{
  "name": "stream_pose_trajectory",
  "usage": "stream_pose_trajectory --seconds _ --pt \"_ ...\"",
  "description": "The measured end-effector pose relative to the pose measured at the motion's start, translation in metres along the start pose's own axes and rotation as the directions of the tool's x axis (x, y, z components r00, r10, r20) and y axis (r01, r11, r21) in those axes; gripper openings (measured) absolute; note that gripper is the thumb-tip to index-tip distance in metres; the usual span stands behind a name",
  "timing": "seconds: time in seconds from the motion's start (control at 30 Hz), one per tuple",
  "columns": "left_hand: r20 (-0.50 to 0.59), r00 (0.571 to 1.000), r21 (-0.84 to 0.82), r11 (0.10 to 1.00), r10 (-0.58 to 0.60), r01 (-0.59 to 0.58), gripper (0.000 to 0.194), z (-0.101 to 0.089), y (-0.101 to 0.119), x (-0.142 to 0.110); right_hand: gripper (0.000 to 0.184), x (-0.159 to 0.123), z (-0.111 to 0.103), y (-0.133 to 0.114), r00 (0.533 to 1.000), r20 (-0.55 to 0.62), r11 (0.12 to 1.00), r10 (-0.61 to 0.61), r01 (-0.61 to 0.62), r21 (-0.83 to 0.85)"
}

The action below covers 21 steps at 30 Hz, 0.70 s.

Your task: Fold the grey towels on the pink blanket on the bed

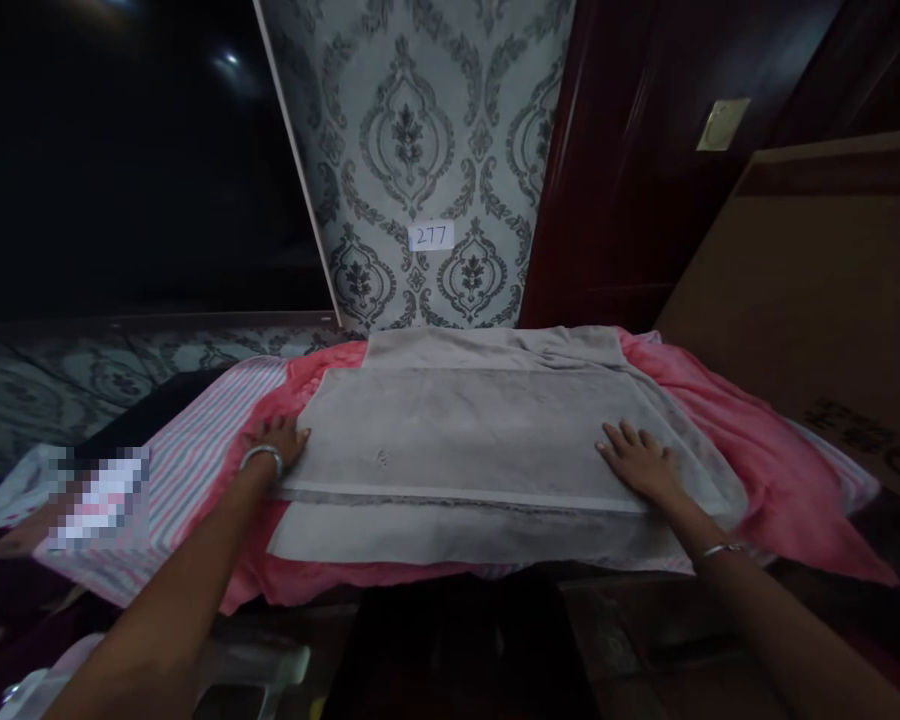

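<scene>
Before patterned wallpaper [409, 135], spread, empty left fingers [277, 429] and right fingers [616, 440] touch grey cloth [457, 430].

The grey cloth [465, 430] is looking soft and matt, the pink cloth [727, 420] plush and rumpled. The black screen [135, 180] is reflecting light off a glossy face, and the dark red panel [607, 200] is gleaming like varnished wood. The box [810, 300] is showing dull cardboard, while a bracelet [724, 549] is glinting like metal.

Beyond the right edge of the pink cloth [769, 450], the cardboard box [810, 290] is cut off, and its printed marks [866, 432] are blurred.
</scene>
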<state>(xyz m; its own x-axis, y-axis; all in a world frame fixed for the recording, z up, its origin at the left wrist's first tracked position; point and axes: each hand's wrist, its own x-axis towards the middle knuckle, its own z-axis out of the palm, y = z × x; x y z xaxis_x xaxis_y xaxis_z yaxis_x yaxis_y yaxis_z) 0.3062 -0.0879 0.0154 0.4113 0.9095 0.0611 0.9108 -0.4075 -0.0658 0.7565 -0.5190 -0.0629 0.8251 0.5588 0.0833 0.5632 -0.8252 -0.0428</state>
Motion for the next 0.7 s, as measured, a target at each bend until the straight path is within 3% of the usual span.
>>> stream_pose_trajectory --seconds 0.07,0.13,0.2,0.27,0.37,0.43,0.5,0.57,0.7 --pt "-0.048 0.999 -0.014 1.000 0.022 -0.023 0.067 -0.011 0.041 -0.007 0.061 0.004 -0.010 -0.032 0.999 -0.007 0.998 -0.054 0.054 0.040" --pt "-0.082 0.971 -0.040 0.973 0.223 -0.227 0.066 -0.014 0.095 -0.022 0.057 0.005 -0.019 -0.080 0.972 -0.046 0.968 -0.230 0.233 0.094" --pt "-0.070 0.901 -0.079 0.898 0.429 -0.434 0.066 -0.006 0.147 -0.042 0.055 0.002 -0.024 -0.132 0.902 -0.049 0.887 -0.428 0.430 0.170" --pt "-0.030 0.838 -0.121 0.830 0.545 -0.544 0.068 0.008 0.185 -0.062 0.056 -0.001 -0.025 -0.177 0.799 -0.058 0.772 -0.598 0.594 0.224" --pt "-0.039 0.830 -0.158 0.816 0.557 -0.555 0.067 0.029 0.205 -0.079 0.055 0.002 -0.019 -0.212 0.656 -0.041 0.630 -0.753 0.739 0.239" --pt "-0.057 0.830 -0.168 0.814 0.555 -0.556 0.065 0.034 0.203 -0.081 0.056 0.016 -0.016 -0.211 0.629 -0.031 0.607 -0.776 0.760 0.235" --pt "-0.061 0.827 -0.170 0.810 0.559 -0.561 0.064 0.034 0.198 -0.080 0.057 0.038 -0.015 -0.194 0.669 -0.025 0.651 -0.742 0.729 0.211" --pt "-0.048 0.827 -0.168 0.811 0.560 -0.560 0.064 0.031 0.195 -0.078 0.057 0.064 -0.015 -0.167 0.761 -0.014 0.749 -0.649 0.642 0.164" --pt "-0.041 0.827 -0.173 0.811 0.561 -0.559 0.064 0.030 0.197 -0.076 0.056 0.102 -0.013 -0.105 0.954 -0.040 0.954 -0.297 0.298 0.039"
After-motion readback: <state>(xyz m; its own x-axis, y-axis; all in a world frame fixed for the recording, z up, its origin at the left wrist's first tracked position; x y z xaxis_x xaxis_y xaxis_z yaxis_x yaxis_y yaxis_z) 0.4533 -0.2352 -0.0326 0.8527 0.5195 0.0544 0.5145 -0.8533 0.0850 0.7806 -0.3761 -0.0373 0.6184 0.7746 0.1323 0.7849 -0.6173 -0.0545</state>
